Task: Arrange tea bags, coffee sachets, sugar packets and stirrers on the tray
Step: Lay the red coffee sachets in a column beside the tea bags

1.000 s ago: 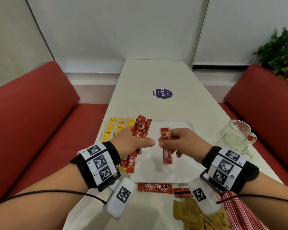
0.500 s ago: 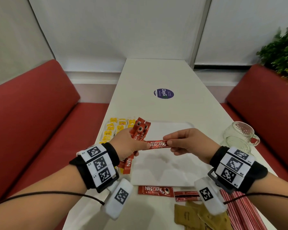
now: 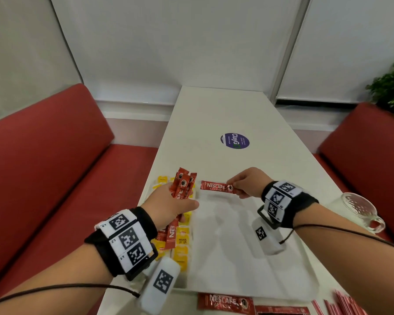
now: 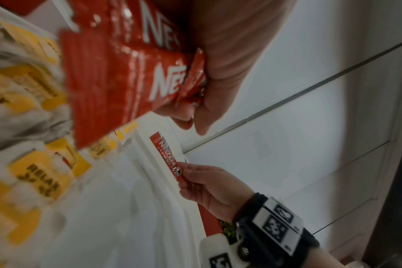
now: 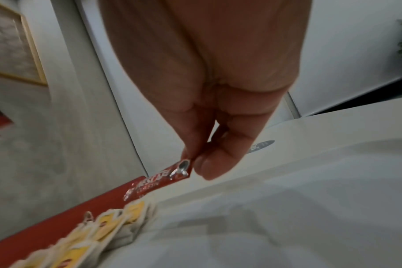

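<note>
My left hand grips a bunch of red coffee sachets upright over the left side of the white tray. My right hand pinches one red coffee sachet by its right end and holds it level above the tray's far edge. Yellow-tagged tea bags lie in rows along the tray's left side. Two more coffee sachets lie on the table in front of the tray.
Red-striped stirrers lie at the near right of the white table. A glass mug stands at the table's right edge. A round blue sticker marks the table farther back. Red benches flank the table on both sides.
My right hand has turned its single sachet from upright to level and drawn it right and farther back, away from the left hand. The left hand keeps its bunch.
</note>
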`<state>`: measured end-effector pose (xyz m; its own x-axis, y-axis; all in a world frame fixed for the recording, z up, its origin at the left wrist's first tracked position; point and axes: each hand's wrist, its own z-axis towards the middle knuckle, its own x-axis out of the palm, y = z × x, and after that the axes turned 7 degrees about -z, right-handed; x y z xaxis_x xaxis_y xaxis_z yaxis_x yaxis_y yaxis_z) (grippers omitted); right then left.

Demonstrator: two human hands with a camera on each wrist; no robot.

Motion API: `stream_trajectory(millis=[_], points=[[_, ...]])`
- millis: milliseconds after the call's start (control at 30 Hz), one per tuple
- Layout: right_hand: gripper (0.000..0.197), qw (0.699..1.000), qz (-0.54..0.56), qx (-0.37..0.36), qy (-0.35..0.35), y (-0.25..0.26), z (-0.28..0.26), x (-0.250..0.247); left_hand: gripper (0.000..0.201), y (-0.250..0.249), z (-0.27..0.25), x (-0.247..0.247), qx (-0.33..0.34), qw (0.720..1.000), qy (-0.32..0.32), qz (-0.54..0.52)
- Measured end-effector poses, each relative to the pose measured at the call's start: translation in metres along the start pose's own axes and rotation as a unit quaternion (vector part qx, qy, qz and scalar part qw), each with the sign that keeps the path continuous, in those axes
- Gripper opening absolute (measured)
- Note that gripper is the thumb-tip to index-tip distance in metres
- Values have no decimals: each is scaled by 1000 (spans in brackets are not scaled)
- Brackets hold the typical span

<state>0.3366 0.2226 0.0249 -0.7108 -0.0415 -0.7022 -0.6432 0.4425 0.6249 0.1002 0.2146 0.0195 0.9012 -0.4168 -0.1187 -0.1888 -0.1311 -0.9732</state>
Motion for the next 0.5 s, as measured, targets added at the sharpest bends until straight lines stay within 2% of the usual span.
stream_trajectory(millis=[100, 267, 367, 500], points=[[26, 999, -20, 28, 0, 9, 20, 7, 25, -1, 6, -6, -8, 1000, 0, -14], [12, 998, -8, 57, -3, 7, 38, 10, 23, -1, 12, -7, -6, 999, 18, -31], [14, 998, -4, 57, -3, 3, 44, 12, 20, -1, 12, -5, -10, 998, 34, -44], [13, 999, -9, 47, -23, -1, 46, 17, 36, 3, 14, -3, -10, 998, 49, -43]])
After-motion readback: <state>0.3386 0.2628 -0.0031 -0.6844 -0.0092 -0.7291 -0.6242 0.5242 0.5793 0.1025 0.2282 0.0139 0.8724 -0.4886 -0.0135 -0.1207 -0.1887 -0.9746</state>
